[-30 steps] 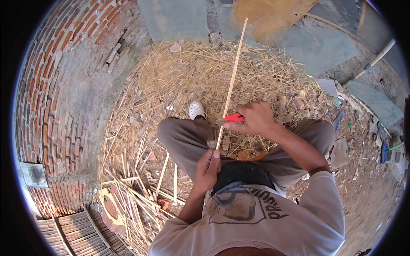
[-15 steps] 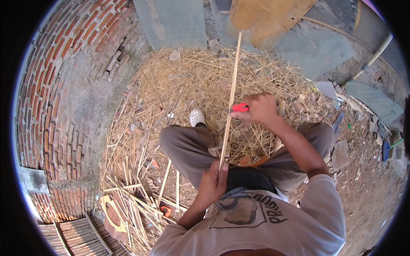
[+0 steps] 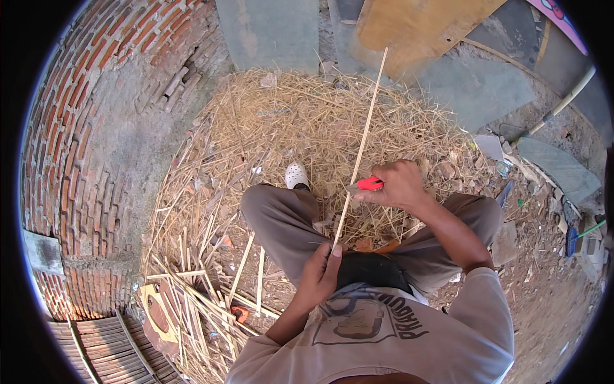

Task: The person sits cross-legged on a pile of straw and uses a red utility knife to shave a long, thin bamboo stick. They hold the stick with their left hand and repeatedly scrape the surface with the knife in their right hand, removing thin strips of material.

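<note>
My left hand (image 3: 320, 274) is closed on the lower end of a long, thin bamboo strip (image 3: 367, 128), close to my lap. From there the strip slants up and slightly right over the pile of shavings. My right hand (image 3: 401, 184) grips a red-handled knife (image 3: 369, 184). Its short blade lies against the strip, partway up from my left hand. A dark pad or cloth (image 3: 371, 276) covers my lap beneath the strip's lower end.
Pale shavings (image 3: 288, 121) heap up ahead of my crossed legs. Cut bamboo strips (image 3: 198, 307) lie at lower left around an orange-handled tool (image 3: 240, 313). A brick wall (image 3: 77, 160) rises at left; flat sheets (image 3: 268, 35) lean at the back.
The knife and my right hand have come down along the strip toward me. The strip's far end has swung right, and it now shows a narrower side. My left hand keeps its hold.
</note>
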Demonstrator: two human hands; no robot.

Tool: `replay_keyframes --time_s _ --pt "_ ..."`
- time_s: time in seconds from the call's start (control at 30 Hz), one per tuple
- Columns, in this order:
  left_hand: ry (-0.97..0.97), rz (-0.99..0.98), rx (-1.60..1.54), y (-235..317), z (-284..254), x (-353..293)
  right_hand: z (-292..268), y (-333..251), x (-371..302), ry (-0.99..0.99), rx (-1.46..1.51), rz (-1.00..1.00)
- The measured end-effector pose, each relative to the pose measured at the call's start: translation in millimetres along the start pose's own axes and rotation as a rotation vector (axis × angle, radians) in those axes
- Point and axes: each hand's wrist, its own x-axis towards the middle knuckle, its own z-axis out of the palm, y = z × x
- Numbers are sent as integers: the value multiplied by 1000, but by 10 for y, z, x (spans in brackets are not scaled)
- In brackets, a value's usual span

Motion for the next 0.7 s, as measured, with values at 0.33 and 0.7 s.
replay_keyframes --time_s 0.33,0.7 --pt "4 224 438 4 106 -18 -19 480 185 175 -200 181" --pt "-104 -63 36 -166 -15 -290 -452 1115 434 218 -68 613"
